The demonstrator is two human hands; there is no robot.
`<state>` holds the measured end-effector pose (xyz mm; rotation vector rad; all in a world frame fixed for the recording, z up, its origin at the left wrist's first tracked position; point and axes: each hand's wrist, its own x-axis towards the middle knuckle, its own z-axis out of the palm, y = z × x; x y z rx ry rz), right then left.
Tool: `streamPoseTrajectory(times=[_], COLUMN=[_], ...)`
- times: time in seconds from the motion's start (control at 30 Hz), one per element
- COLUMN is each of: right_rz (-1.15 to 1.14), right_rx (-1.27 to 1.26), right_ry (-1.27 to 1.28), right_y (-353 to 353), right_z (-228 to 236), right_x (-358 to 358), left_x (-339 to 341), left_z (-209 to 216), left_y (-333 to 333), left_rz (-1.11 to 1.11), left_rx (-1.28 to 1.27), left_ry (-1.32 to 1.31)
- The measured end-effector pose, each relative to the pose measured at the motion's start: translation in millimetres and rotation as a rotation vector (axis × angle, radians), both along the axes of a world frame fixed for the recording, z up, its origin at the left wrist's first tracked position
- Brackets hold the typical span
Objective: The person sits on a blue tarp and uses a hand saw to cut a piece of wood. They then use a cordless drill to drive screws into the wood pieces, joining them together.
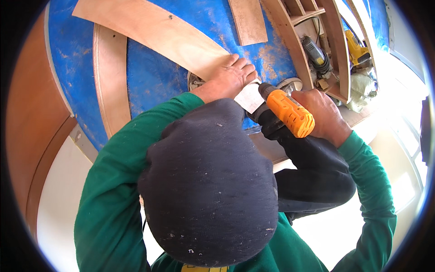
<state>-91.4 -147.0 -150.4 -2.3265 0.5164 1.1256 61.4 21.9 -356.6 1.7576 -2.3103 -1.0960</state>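
The blue work surface (154,77) fills the upper part of the view, with curved plywood strips lying across it; the widest strip (154,31) runs from eleven o'clock down toward the centre. The person's dark-trousered knees sit at the centre and four o'clock, green sleeves either side. At two o'clock an open plywood rack (317,54) holds a second power tool. Just above centre, the right hand (324,113) is clamped around the grip of an orange drill driver (287,111) whose nose points toward eleven o'clock into a small pale wooden block (249,96). The left hand (229,77) lies flat, fingers together, pressing the strip's end and block down. For a clean drive, I judge the tool should stay square to the block, the left hand well off the bit line
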Motion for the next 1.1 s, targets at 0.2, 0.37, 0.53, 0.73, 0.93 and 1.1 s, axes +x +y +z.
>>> streamPoseTrajectory(times=[0.2,0.37,0.53,0.73,0.93,1.1], right_rz=[0.198,0.378,0.206,-0.563,-1.275,-1.337], right_rx=[-0.065,-0.043,-0.194,-0.220,0.065,0.146], right_ry=[0.049,-0.032,-0.185,-0.441,-0.277,-0.269], right_y=[-7.4,-18.5,-13.8,41.0,72.7,69.6], right_z=[-4.8,-3.4,35.0,36.5,-1.2,5.4], right_x=[3.6,20.5,-15.7,-100.1,-116.4,-112.9], left_x=[-0.6,-3.2,2.7,74.8,170.6,330.2], left_z=[-4.9,-11.1,-9.6,7.0,32.0,29.8], left_y=[2.5,10.4,14.4,32.6,62.9,90.3], left_rz=[-0.018,0.059,0.047,-0.024,0.242,1.157], left_rx=[-0.062,-0.183,-0.250,-0.330,-0.440,-0.678], left_ry=[-0.027,-0.010,-0.030,-0.172,0.033,-0.732])
